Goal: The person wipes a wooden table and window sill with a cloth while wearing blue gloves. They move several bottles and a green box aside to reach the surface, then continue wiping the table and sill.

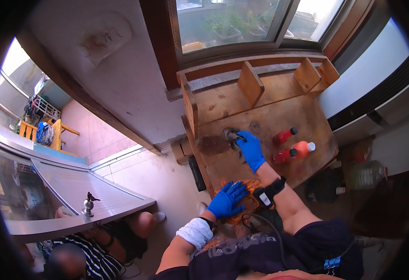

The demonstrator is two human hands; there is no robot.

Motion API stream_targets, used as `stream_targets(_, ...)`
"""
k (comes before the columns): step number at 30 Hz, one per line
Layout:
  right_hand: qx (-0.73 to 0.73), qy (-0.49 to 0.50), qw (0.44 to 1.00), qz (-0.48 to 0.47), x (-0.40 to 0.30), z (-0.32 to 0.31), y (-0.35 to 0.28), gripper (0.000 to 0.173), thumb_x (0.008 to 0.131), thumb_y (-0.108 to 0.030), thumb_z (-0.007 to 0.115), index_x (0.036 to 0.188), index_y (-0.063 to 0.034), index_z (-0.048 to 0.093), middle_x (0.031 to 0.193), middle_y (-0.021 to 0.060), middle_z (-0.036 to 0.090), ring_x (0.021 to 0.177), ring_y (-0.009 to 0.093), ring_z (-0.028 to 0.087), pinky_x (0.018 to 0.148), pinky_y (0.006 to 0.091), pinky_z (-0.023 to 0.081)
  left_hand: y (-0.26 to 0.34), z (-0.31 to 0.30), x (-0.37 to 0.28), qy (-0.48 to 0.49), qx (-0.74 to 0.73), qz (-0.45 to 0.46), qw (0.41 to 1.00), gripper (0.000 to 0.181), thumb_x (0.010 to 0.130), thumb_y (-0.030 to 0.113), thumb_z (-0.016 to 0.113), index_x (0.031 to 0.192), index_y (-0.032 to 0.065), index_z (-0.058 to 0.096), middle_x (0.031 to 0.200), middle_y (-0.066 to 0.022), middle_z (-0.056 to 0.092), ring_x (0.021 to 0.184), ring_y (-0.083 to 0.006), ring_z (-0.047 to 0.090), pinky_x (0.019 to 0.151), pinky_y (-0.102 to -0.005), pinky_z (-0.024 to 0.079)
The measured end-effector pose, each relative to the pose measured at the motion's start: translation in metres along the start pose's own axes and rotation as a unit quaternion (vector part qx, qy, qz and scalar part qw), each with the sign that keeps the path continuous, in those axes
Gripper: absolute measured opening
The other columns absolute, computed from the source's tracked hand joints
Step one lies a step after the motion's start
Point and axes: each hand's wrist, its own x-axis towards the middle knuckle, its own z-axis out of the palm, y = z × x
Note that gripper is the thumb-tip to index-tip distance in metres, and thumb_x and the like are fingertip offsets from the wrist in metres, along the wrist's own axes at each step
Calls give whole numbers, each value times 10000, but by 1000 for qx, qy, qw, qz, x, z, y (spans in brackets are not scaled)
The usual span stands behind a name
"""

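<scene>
My right hand (250, 149), in a blue glove, presses a crumpled dark grey rag or pad (229, 134) on the top of a worn wooden desk (295, 175). Its exact material cannot be told. Beside the rag, a dark reddish-brown stain (211, 145) spreads over the wood. My left hand (227, 200), also gloved in blue, lies with fingers apart on an orange cloth (255, 203) at the desk's near edge. To the right of my right hand stand a red bottle with a black cap (283, 136), a similar red bottle (282, 156) and an orange-pink bottle with a white cap (302, 149).
Upright wooden dividers (250, 84) line the desk's back below a window (225, 28). Large plastic bottles (367, 174) stand on the right. At left are a metal-framed door (120, 203) with a round knob (88, 206) and a seated person in a striped top (103, 259).
</scene>
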Motion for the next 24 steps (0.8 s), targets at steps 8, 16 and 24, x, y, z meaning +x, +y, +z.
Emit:
stream_targets(8,58,214,941,-256,123,-34,-99,234,884,-67,646,1115,-49,682,1033,114,690,926,195,662,836,291,506,3,-5,-2,19,0,8,1000,578,912,450,562,1386,126,498,1476,-88,424,1411,-295,318,1160,-485,232)
stream_targets(16,44,98,920,-378,157,75,-138,237,851,15,581,1022,-103,696,979,153,667,874,303,631,781,356,511,3,-4,-2,8,8,-9,1000,584,929,456,534,1409,130,469,1489,-86,402,1427,-291,283,1175,-476,195)
stream_targets(24,-41,30,926,-375,72,18,-104,311,846,-7,640,1146,-80,679,1031,166,654,929,267,639,825,298,520,1,-6,1,12,-21,3,1000,561,896,425,561,1345,91,528,1457,-117,438,1402,-309,328,1153,-483,238)
